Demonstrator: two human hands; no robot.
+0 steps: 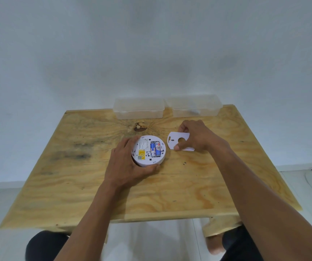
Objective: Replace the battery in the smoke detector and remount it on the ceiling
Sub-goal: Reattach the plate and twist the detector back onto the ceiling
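Round white smoke detector point(148, 150), flat mounting plate point(176, 141), grainy plywood table point(98, 185)

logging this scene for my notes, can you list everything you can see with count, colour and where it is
smoke detector: 1, white, back side up on the table, centre
batteries: 2, blue and white, side by side in the detector's open bay
mounting plate: 1, white, right of the detector
plastic boxes: 2, clear, lids shut, side by side at the table's far edge
table: 1, light wood with dark stains, against a pale wall
left hand: 1, grips the detector's rim
right hand: 1, pinches the mounting plate
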